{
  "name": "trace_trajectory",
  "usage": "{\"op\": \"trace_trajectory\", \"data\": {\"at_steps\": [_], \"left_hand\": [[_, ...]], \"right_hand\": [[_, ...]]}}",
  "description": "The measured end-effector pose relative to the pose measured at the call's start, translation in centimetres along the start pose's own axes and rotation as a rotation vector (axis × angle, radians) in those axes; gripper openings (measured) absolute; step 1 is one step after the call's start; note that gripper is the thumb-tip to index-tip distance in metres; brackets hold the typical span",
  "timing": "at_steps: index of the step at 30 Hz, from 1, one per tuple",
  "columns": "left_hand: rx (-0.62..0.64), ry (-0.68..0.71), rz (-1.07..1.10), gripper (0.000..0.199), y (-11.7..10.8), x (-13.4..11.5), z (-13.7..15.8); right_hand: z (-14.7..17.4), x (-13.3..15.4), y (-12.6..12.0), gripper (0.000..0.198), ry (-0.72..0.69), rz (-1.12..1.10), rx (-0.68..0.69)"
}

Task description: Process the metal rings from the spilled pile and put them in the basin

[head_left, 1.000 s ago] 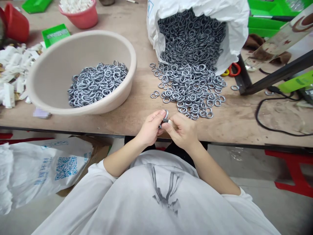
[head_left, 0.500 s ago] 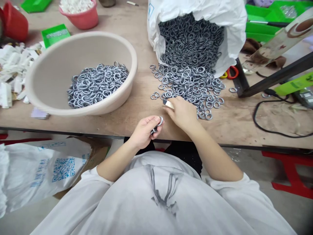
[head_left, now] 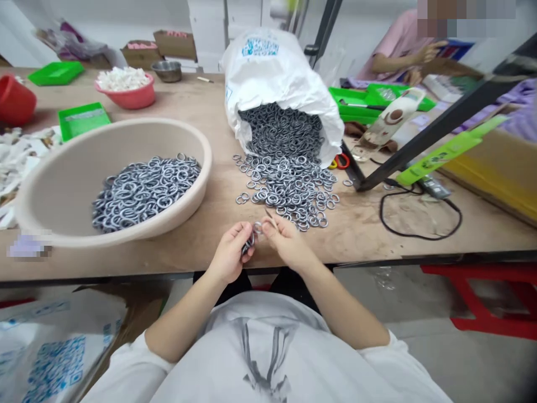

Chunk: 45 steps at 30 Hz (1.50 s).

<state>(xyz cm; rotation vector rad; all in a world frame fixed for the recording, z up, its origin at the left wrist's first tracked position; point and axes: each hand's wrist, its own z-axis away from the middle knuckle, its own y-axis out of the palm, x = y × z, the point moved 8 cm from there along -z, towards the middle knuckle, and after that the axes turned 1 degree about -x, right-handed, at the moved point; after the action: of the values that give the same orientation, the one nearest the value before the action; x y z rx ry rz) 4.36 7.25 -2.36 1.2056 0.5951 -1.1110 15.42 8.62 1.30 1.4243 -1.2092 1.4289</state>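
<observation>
Grey rings [head_left: 248, 244]: round, glossy, in left hand [head_left: 230, 254].

Person's left hand [head_left: 231, 254] grips several grey rings [head_left: 248, 244]; right hand [head_left: 289, 246] holds a small pointed tool [head_left: 272, 220]. One ring [head_left: 257, 228] sits between both hands' fingertips. Beige basin [head_left: 54, 193], left, contains heaped rings [head_left: 146, 193]. White sack [head_left: 277, 73] lies open, loose rings [head_left: 293, 182] spread before it on the table [head_left: 356, 235].

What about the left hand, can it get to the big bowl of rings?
Probably yes: the left hand is near the big bowl, with just bare tabletop between them, though that hand holds rings.
</observation>
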Motion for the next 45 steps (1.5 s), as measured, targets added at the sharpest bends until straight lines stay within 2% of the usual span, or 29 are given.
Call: {"op": "trace_trajectory", "data": {"at_steps": [3,5,8,10,13,18,20,27,32,37,39,41,43,45], "left_hand": [[0.026,0.083,-0.06,0.05,1.0,0.1,-0.2],[0.045,0.154,-0.114,0.049,1.3,0.0,-0.3],[0.083,0.2,-0.185,0.048,1.7,0.0,-0.3],[0.097,0.198,-0.194,0.048,2.0,0.1,-0.3],[0.101,0.178,-0.156,0.05,2.5,0.2,-0.2],[0.131,0.17,-0.098,0.05,3.1,-0.2,-0.1],[0.129,0.175,-0.081,0.05,2.8,-0.6,-0.1],[0.087,0.134,-0.004,0.048,1.8,-0.9,-0.1],[0.089,0.12,0.035,0.051,2.0,-0.8,-0.2],[0.123,0.089,0.031,0.048,1.9,-0.5,0.0],[0.195,0.066,0.004,0.047,2.3,-0.2,0.5],[0.274,0.046,-0.019,0.047,2.6,-0.1,1.1],[0.273,0.03,-0.014,0.046,2.3,-0.1,1.3],[0.206,0.011,0.007,0.045,1.5,-0.1,1.2]], "right_hand": [[1.1,-1.2,1.0,0.044,0.063,-0.226,-0.052],[1.5,-1.4,0.3,0.042,0.027,-0.21,-0.167],[2.0,-0.5,-1.3,0.036,-0.111,-0.051,-0.307],[2.2,0.2,-1.5,0.035,-0.177,0.05,-0.287],[2.0,0.7,-1.6,0.033,-0.204,0.111,-0.25],[0.8,0.0,-2.5,0.044,-0.106,0.087,-0.273],[0.6,0.1,-2.7,0.046,-0.09,0.094,-0.243],[2.4,3.1,-1.0,0.046,-0.345,0.519,-0.103],[2.5,3.6,-0.3,0.043,-0.396,0.634,-0.093],[2.2,2.5,-0.5,0.042,-0.342,0.59,-0.052],[1.3,1.4,-2.2,0.045,-0.251,0.518,-0.118],[0.0,0.3,-4.6,0.047,-0.145,0.485,-0.239],[-1.7,-0.1,-6.1,0.045,-0.09,0.609,-0.292],[-3.8,0.2,-6.5,0.035,-0.085,0.831,-0.295]]}}
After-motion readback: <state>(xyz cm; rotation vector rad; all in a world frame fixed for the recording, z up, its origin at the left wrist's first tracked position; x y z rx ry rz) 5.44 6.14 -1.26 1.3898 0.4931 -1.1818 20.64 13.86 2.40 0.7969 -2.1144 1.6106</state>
